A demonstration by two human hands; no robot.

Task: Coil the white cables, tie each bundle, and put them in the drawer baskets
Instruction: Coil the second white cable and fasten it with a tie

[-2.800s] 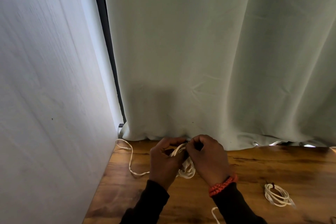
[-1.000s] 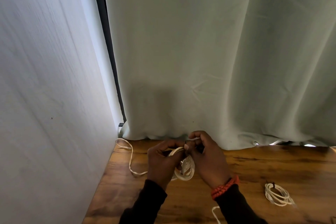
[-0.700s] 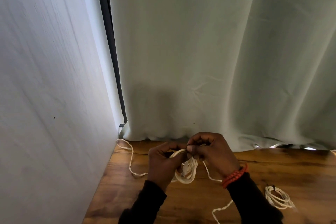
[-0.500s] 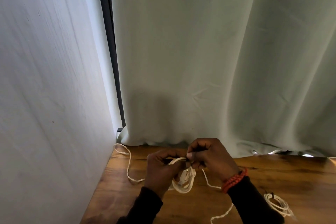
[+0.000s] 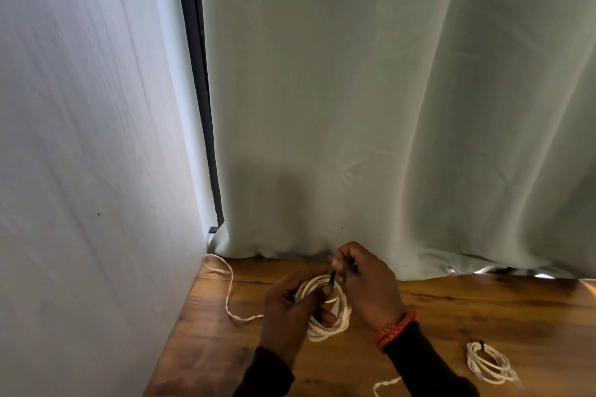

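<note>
Wooden table (image 5: 451,316) | left hand (image 5: 287,316) grips cable coil (image 5: 329,316) | right hand (image 5: 367,284) pinches tie (image 5: 332,277)

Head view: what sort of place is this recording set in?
Probably a room corner at home or in an office: a wooden tabletop butts against a white wall, with a pale green curtain hanging behind it.

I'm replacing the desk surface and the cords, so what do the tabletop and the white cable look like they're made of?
The tabletop looks like brown wood or wood-look laminate: dark grain streaks, a slight sheen. Which one, I cannot tell. The coiled white cable, held by the left hand and the right hand, looks like matte, soft plastic-sheathed or braided cord; it bends into loose loops.
</note>
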